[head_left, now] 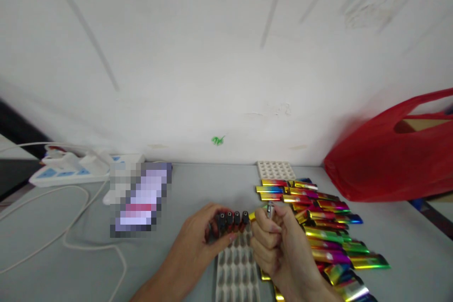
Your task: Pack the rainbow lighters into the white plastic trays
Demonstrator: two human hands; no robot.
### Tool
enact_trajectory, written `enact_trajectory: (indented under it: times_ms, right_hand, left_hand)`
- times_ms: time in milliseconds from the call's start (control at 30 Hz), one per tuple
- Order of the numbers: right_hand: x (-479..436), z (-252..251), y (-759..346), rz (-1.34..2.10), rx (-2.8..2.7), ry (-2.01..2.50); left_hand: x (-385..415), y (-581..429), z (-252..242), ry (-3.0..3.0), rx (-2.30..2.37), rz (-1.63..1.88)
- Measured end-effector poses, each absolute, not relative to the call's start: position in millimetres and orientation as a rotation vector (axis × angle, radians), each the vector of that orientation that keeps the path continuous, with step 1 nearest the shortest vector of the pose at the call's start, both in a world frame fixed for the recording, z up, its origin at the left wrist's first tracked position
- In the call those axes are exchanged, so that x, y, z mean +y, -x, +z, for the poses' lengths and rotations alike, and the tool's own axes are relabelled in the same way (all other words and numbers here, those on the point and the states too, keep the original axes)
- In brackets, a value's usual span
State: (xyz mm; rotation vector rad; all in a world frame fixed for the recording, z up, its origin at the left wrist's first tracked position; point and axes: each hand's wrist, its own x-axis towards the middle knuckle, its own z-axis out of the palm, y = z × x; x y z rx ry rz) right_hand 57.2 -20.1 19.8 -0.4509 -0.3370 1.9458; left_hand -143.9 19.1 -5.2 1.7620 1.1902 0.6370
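My left hand (pixel 203 236) is closed around several black-topped lighters (pixel 237 218) standing in a row, a small round hole in each top. In my right hand (pixel 276 245), curled into a fist, is a lighter (pixel 270 210); only its silvery end shows between thumb and forefinger. Beneath and between both hands lies a pale moulded tray (pixel 235 276) with rows of oval hollows. Beside my right hand, shiny rainbow-coloured metallic lighters (pixel 327 255) are spread in a loose pile, partly covered by that hand.
A white tray with square holes (pixel 276 170) lies against the wall. At the right stands a red bag (pixel 392 155). On the left are a phone (pixel 143 198), a white power strip (pixel 71 174) and loose white cables (pixel 85 247) on the grey table (pixel 191 184).
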Motion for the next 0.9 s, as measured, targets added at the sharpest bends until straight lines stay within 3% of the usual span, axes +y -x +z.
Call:
enact_trajectory:
  times_ms: [900]
  right_hand:
    - [-24,3,-50,1.978,-0.421,0.689]
  left_hand:
    - [19,143,-2,-1.821,1.188,0.635]
